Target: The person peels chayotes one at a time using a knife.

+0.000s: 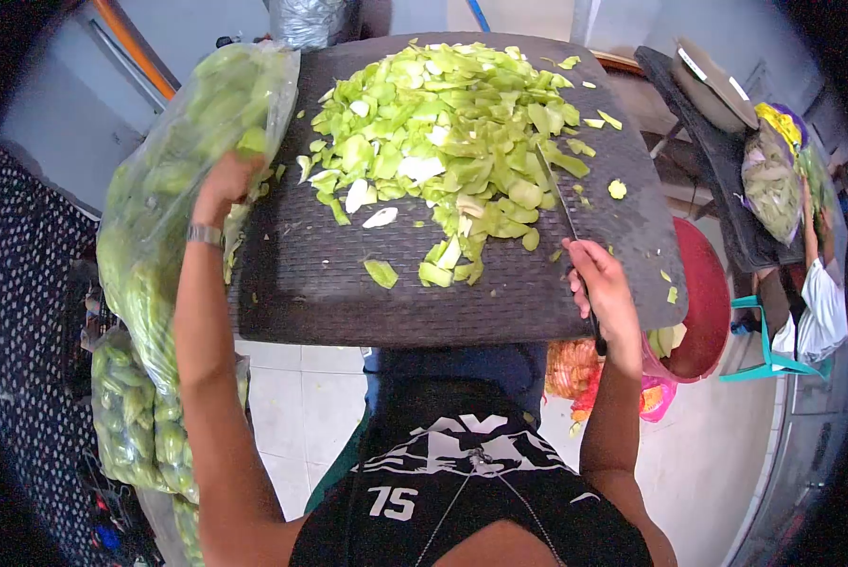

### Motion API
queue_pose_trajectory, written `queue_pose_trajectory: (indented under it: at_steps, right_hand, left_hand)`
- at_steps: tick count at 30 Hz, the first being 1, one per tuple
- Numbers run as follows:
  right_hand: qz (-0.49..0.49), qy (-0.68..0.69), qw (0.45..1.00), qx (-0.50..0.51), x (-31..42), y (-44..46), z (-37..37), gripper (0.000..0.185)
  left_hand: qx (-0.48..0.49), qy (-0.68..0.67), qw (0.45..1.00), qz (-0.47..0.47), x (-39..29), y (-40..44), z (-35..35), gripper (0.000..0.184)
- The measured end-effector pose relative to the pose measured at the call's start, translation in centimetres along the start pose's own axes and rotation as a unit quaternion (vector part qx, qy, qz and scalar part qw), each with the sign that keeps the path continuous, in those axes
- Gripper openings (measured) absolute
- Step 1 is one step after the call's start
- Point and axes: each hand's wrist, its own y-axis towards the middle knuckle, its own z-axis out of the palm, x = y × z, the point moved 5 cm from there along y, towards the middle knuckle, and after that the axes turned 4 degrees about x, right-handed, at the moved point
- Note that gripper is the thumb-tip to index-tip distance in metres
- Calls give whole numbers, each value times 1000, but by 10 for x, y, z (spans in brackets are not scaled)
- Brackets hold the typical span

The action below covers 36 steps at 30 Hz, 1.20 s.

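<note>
Pale walls and a light tiled floor point(287, 406) are around a dark woven table point(282, 312). On its far side sits a big pile of green slices point(443, 123), with loose bits near the edges. A big clear bag point(150, 227), full of green vegetables, leans along the left side, right by the left arm. Smaller bags point(126, 416) sit below it. On the right, partly under the table, are a red tub point(706, 302) and an orange net bag point(571, 369). Past them is a side table point(726, 180) with a bowl point(712, 94) on it. Another person's arm point(810, 213) is next to it, near a blue-green stool point(762, 326).

That other person is mostly cut off at the edge. Part of the red tub is hidden by the table and right arm. What the smaller bags hold is blurry.

The left hand point(230, 184) is at the big bag's edge, left of the pile. Its fingers look bent, with a bright green vegetable point(252, 142) just past them, but I can't tell if it has hold of anything. The right hand point(599, 283) is closed around the handle of a knife point(558, 194). Its blade points away, up to the pile's right side. The pile is ahead and left of this hand.
</note>
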Motion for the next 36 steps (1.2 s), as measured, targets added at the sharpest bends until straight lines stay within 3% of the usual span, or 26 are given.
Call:
queue_pose_trajectory:
  at_steps: [2,5,8,10,12,15,19,20,22,24,26,27,29,30,32,35,36]
  right_hand:
    - [9,-3,1000,-2,5,0,4,36]
    - [0,20,999,25,33,2,32,38]
    - [-77,17,991,108,79,17,78,43]
    - [-94,39,980,173,99,40,107,54]
    - [-73,87,967,226,105,54,126,51]
    - [-57,150,954,253,103,77,124,46]
    - [-49,282,935,208,101,86,102,43]
    - [-51,305,932,188,102,85,97,43]
    - [-70,335,923,178,104,78,98,42]
    - [-61,353,923,141,113,64,112,42]
    - [-66,241,955,160,107,64,127,47]
    - [-60,180,966,175,109,59,134,48]
    - [-60,61,968,235,120,51,138,56]
    - [-75,56,973,213,122,52,136,59]
    - [-105,48,980,165,121,54,132,64]
    - [-148,146,968,141,137,61,136,57]
    - [-151,177,963,135,141,64,141,55]
  left_hand:
    - [-116,24,993,-17,-49,-66,-11,54]
    - [-142,-18,989,25,-100,-129,-14,58]
    - [82,-171,973,129,-149,-161,15,61]
    - [162,-131,960,184,-179,-178,39,67]
    - [74,-32,881,465,-206,-177,67,72]
    - [83,65,916,388,-249,-186,70,72]
    - [53,30,951,303,-291,-192,65,67]
    - [2,-69,942,328,-293,-188,68,64]
    - [-98,-262,889,363,-279,-178,90,59]
    - [-33,-510,813,280,-271,-166,120,52]
    - [17,-706,681,192,-263,-162,143,51]
    - [42,-755,645,107,-252,-153,149,46]
    - [111,-811,572,55,-231,-136,149,42]
    - [144,-834,532,31,-220,-130,149,41]
    - [166,-822,544,35,-197,-133,144,40]
    - [333,-773,529,108,-193,-167,136,43]
    - [343,-732,569,151,-197,-176,135,42]
